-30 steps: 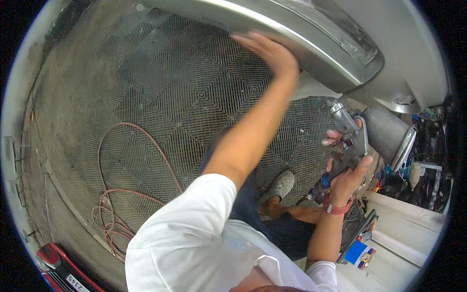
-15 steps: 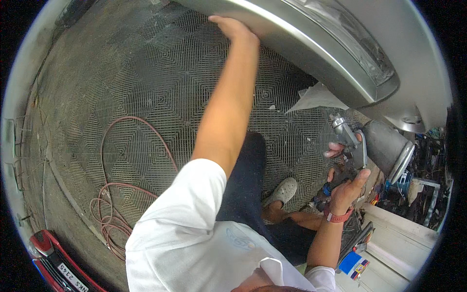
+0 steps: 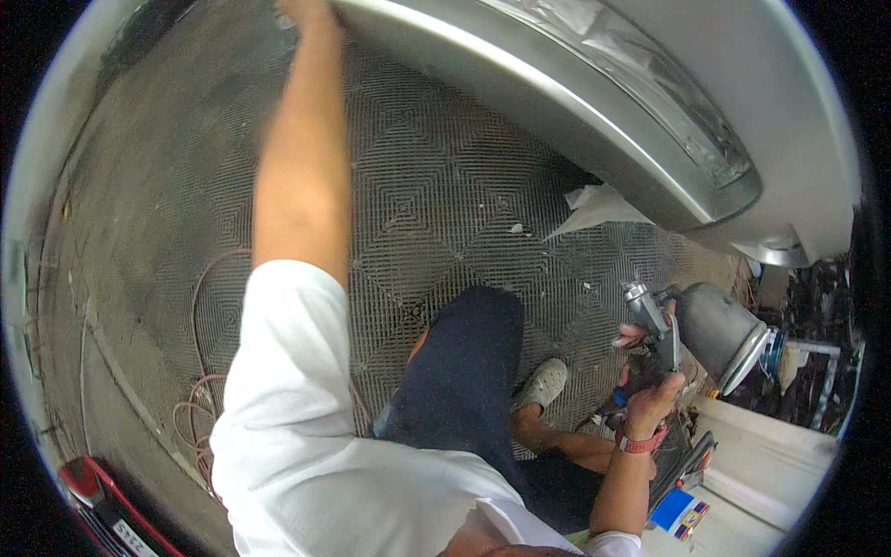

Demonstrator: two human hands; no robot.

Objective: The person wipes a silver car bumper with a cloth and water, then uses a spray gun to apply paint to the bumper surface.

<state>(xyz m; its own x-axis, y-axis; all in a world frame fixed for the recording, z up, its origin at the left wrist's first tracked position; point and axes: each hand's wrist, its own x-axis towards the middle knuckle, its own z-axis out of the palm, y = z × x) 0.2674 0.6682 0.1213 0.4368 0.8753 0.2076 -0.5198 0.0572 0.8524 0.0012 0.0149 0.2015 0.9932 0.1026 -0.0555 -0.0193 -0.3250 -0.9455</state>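
Note:
My left arm stretches far forward, and my left hand (image 3: 314,13) is at the upper edge of the view beside the far end of a silver car bumper (image 3: 520,79). That hand is blurred and partly cut off, so its fingers are hard to read. At the right, my right hand (image 3: 652,401) grips a spray gun (image 3: 663,327) by its handle. A grey paint cup (image 3: 719,320) is attached to the gun and tilts sideways. The gun is below the bumper's near corner, apart from it.
Crinkled clear sheeting (image 3: 640,65) covers a recess in the bumper. A white paper sheet (image 3: 603,209) hangs below it. A reddish hose (image 3: 197,390) lies coiled on the ridged floor (image 3: 418,176) at left. A blue-labelled container (image 3: 673,511) and white panels (image 3: 770,455) are at lower right.
My left hand has moved forward and left along the bumper to the upper edge of view. The spray gun in my right hand sits slightly lower in the picture.

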